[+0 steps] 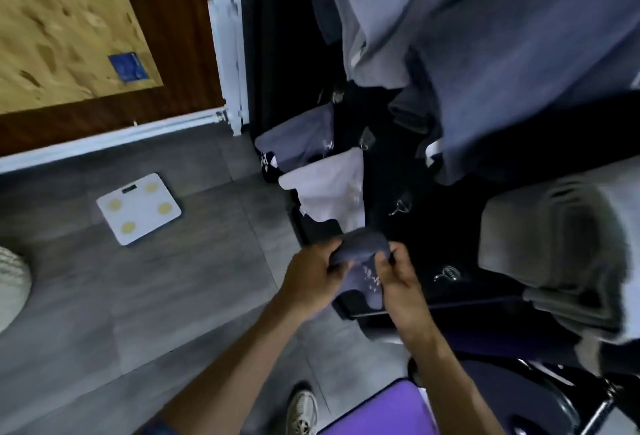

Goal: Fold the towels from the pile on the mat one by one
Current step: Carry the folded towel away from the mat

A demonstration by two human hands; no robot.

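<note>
Both hands meet at lower centre of the frame, the left hand [313,277] and right hand [398,277] each pinching a small dark grey towel [362,261] in their grip, above the black mat's [415,244] near edge.

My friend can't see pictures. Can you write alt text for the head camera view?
Two hands, left and right, hold a small dark blue towel above a black mat where folded towels lie. A white bathroom scale sits on the grey floor.
</note>
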